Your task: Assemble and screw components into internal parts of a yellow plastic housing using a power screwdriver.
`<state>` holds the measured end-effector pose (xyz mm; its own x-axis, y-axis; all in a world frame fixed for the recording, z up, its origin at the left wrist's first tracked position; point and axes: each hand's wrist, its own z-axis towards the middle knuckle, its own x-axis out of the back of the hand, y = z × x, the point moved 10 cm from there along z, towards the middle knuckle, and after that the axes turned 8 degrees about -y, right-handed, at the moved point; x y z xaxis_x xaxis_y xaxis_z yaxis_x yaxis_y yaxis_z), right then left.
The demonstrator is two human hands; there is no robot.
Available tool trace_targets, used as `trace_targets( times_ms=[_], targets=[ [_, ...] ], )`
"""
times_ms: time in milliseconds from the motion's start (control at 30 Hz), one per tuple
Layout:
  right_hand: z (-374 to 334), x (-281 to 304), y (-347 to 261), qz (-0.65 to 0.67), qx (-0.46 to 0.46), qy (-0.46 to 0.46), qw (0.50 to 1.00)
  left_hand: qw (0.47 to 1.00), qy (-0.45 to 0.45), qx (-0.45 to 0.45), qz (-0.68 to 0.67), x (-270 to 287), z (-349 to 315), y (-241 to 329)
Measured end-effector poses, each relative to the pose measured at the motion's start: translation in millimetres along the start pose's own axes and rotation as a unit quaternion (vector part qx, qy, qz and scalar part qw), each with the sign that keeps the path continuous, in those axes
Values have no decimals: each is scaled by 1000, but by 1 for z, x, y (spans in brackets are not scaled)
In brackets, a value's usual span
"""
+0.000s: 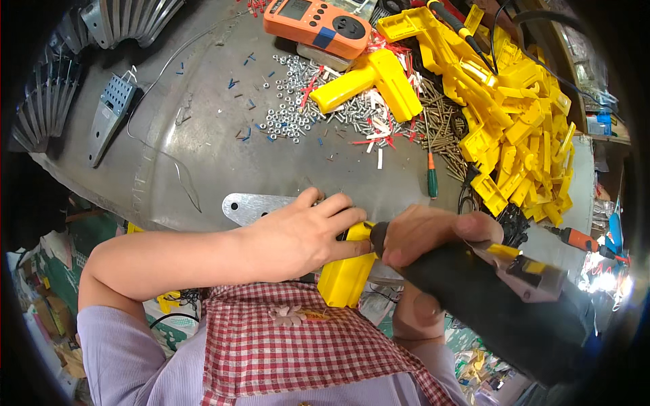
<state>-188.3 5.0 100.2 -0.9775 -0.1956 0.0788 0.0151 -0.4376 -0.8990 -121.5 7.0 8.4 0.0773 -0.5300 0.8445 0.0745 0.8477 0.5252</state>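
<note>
While the left hand (305, 233) steadies a yellow housing (345, 279) at the tabletop's near edge, its fingers spread over it and a silver plate (254, 206), the right hand's (426, 230) fingers are wrapped round a black power driver (467, 304), nose right at the housing! And what a surface: grey, scuffed tabletop (217, 159), metal blades (128, 20) fanned at far left, a thin wire (162, 68) snaking across. Centre-back, nuts (288, 122) and brassy screws (443, 122) sprawl below an orange meter (318, 28); to the right, a great heap of yellow shells (521, 135). Beyond, crowded shelving (606, 132) and a glaring light (609, 281); down left, a green floor (68, 254) strewn with clutter!
</note>
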Motion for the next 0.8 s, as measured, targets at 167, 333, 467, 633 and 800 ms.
trace_targets(
  times_ms=[167,333,467,633,800],
  targets=[
    [-21,15,0,-67,84,103,989,1000,4,0,-3,-2,3,0],
    [0,5,15,17,73,-44,996,1000,14,-6,17,0,1,-1],
    [7,10,22,59,34,-61,996,999,30,-11,10,4,3,1],
    [-3,14,22,-76,-11,61,995,1000,-9,3,19,-1,5,2],
    [-22,18,4,-124,-1,148,981,999,-13,-8,29,-1,3,2]
  ],
)
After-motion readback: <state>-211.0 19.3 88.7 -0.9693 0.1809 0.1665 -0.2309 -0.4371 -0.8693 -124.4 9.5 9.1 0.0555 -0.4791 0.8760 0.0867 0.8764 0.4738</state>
